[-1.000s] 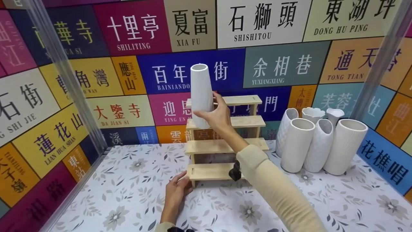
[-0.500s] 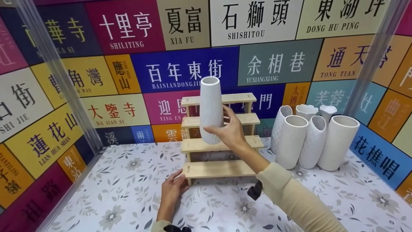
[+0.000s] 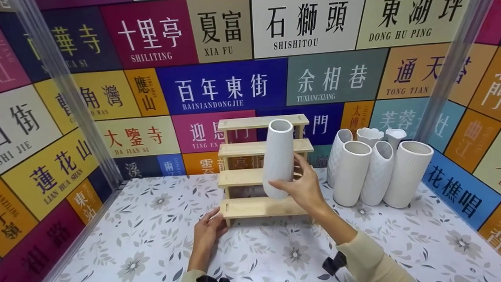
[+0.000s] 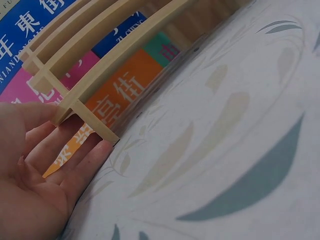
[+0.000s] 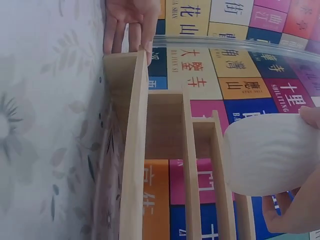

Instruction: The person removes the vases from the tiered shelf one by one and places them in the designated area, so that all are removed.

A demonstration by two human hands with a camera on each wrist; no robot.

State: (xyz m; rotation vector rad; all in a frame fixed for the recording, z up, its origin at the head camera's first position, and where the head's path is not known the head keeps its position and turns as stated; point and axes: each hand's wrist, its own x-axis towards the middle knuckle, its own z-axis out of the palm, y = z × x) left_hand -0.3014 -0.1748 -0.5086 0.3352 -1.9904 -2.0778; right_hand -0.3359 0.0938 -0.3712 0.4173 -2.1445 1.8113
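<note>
A tall white ribbed vase point(image 3: 278, 160), narrowing toward its round mouth, is gripped near its base by my right hand point(image 3: 307, 187). It is upright with a slight tilt, in front of the lower tiers of a pale wooden step stand point(image 3: 250, 206). In the right wrist view the vase's base point(image 5: 270, 155) shows between thumb and fingers. My left hand point(image 3: 207, 231) holds the left end of the stand's bottom step. The left wrist view has its thumb at the step's top edge and its fingers point(image 4: 90, 167) under and beside the leg.
Several white vases stand grouped right of the stand, among them a ribbed cylinder point(image 3: 409, 176) and a slant-mouthed one point(image 3: 379, 172). The table point(image 3: 164, 235) has a leaf-patterned cover. Behind rises a wall point(image 3: 219, 86) of coloured sign panels, with clear plastic uprights at the corners.
My right hand has brought the vase down and to the right, from the upper tiers toward the bottom step. My left hand keeps its place at the stand. The head view shifted slightly.
</note>
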